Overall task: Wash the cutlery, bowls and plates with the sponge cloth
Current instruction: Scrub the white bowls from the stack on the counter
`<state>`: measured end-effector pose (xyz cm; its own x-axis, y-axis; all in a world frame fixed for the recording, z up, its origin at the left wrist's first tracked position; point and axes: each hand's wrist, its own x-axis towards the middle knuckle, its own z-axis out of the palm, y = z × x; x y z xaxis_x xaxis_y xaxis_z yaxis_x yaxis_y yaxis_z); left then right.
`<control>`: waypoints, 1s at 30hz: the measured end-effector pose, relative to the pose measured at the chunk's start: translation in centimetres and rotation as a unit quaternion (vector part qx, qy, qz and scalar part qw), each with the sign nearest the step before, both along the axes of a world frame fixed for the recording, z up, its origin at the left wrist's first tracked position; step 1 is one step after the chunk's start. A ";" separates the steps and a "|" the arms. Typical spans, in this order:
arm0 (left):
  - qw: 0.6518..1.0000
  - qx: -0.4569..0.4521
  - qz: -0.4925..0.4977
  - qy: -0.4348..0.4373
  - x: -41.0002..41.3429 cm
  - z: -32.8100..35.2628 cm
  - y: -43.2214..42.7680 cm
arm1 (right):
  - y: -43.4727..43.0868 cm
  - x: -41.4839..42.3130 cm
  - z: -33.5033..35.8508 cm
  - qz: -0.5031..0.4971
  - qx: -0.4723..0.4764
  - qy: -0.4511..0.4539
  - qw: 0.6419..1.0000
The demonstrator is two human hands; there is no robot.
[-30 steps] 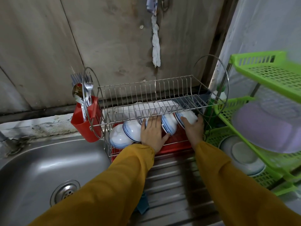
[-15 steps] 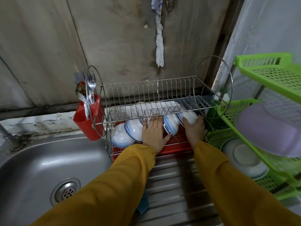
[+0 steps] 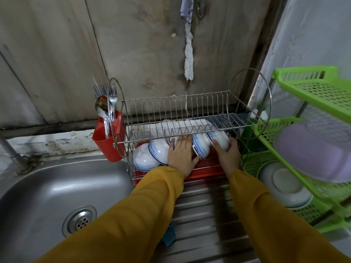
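Left hand: my left hand lies flat, fingers straight and together, pressing on one of the bowls in the lower tier of the dish rack; it clasps nothing.

Right hand: my right hand grasps the rightmost bowl, thumb on its near face and fingers curled round its far-right side.

Bowls: white with blue bands, tipped on edge in a row from left to right, each touching the next, above the red tray.

Plates: white plates stand behind the bowls, seen through the wires of the upper tier.

Cutlery: forks and spoons stand upright in the red holder, hooked on the rack's left end, above the sink.

Sponge cloth: a blue-green corner on the ribbed steel table, mostly hidden under my left sleeve, is probably it.

Step in hand: handling the bowls at the rack. Whether I am lifting the rightmost one out or seating it, I cannot tell.

Next move: either way, I judge it calls for the left hand to steady the row while the right tilts its bowl under the upper tier without knocking its neighbour.

Writing: none legible; the bottle at the far right carries no readable label.
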<state>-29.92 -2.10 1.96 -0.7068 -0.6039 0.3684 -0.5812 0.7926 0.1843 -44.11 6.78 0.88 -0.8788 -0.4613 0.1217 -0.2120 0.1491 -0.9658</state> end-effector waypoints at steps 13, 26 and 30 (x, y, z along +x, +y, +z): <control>0.999 0.024 -0.039 0.023 1.0 0.8 0.3 | 0.5 1.6 -0.2 -0.009 0.099 0.124 0.987; 0.978 0.176 0.040 0.102 13.8 -0.5 3.9 | 4.3 14.2 0.8 0.140 -0.042 0.155 0.977; 0.944 0.296 0.097 0.104 17.9 -1.3 5.0 | 4.7 18.1 -1.1 0.234 -0.037 0.131 0.963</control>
<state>-12.05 2.85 0.69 -0.5112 -0.8583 0.0441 -0.6069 0.3969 0.6886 -25.98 11.47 -0.18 -0.5118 -0.7806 0.3588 -0.4776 -0.0886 -0.8741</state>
